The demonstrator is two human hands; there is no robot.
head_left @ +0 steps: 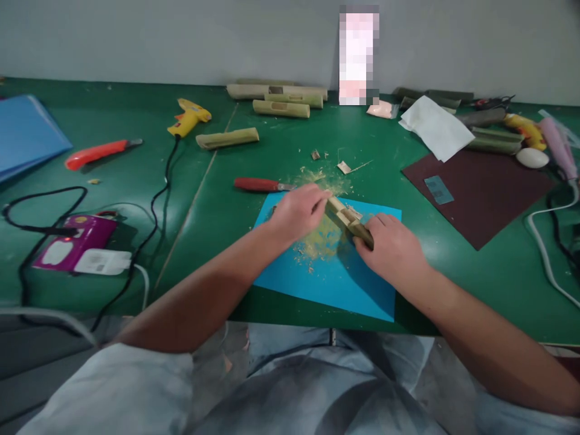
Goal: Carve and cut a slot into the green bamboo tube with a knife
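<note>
A short bamboo tube (pixel 341 212) with a notch cut in its side slants between my two hands above a blue sheet (pixel 290 279). Closed round its lower right end is my right hand (pixel 395 246). My left hand (pixel 299 211) pinches the upper left end, and its fingertips are partly hidden. Pale bamboo dust and shavings (pixel 312 249) lie on the sheet beneath. Just beyond my left hand rests a red-handled knife (pixel 258 185), its blade tip among the shavings.
Several bamboo tubes (pixel 281 109) lie along the back of the green table (pixel 217 241). A yellow glue gun (pixel 188 118), an orange cutter (pixel 102 153) and a purple power strip (pixel 77 241) with cables are at left. A dark brown sheet (pixel 480 199) and white paper (pixel 435 128) are at right.
</note>
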